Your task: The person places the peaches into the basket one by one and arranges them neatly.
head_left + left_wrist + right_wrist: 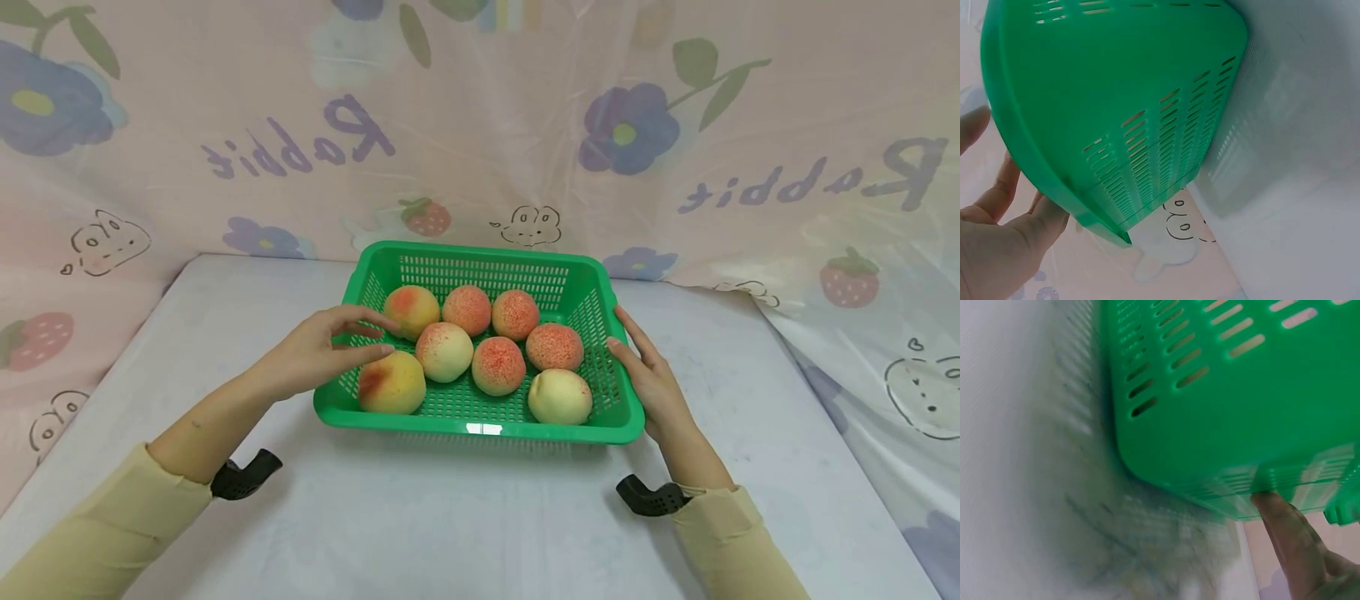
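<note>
A green plastic basket point(480, 429) holds several peaches, some reddish, such as this red peach point(498, 367), others paler. My left hand point(318, 350) reaches over its left rim with fingers spread and nothing gripped. The thumb tip overlaps the top of a yellow peach point(392, 387) at the front left; the fingertips come right up to an orange-yellow peach point(411, 310) behind it. At the right side, my right hand point(660, 392) holds the basket, thumb at the rim. In the right wrist view its fingers point(1291, 537) lie against the outer wall.
The basket stands on a white-covered table point(450, 517). A pale printed curtain point(480, 150) with flowers, strawberries and rabbits rises directly behind the table. Black curved devices point(247, 475) are worn at both wrists.
</note>
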